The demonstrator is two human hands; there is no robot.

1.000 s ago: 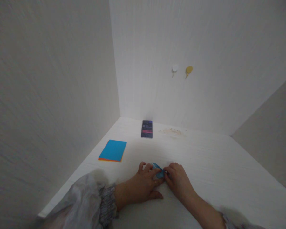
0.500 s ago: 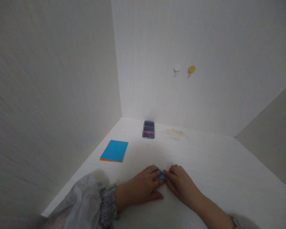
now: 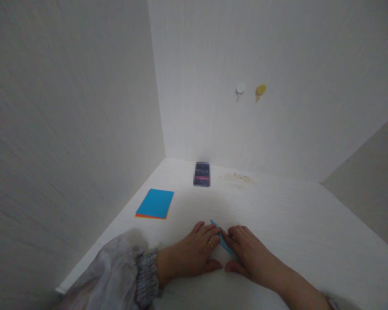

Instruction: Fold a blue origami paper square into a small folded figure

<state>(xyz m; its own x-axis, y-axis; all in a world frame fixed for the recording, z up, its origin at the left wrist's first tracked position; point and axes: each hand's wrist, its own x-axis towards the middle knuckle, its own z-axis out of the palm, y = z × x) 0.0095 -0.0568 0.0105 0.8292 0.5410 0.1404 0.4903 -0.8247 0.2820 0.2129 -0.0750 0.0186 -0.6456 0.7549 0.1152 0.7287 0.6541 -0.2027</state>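
A folded piece of blue paper [image 3: 226,247] lies on the white table between my two hands, forming a narrow slanted strip. My left hand [image 3: 200,249] rests flat with its fingers stretched out, their tips on the paper's left side; it wears a ring. From the right, my right hand [image 3: 247,254] presses its index finger along the paper. Its thumb is apart, near my left thumb, and the other fingers are bent. Both hands partly cover the paper, so its full shape is hidden.
A stack of coloured paper [image 3: 155,203], blue on top with orange beneath, lies at the left. A dark, blurred rectangular object [image 3: 202,174] sits by the back wall, beside a brownish stain [image 3: 237,177]. A white hook [image 3: 240,89] and a yellow hook [image 3: 260,90] are on the wall.
My right thumb has come away from the paper and moved down toward me. The right index finger now lies along the paper, and more of its lower right end shows.
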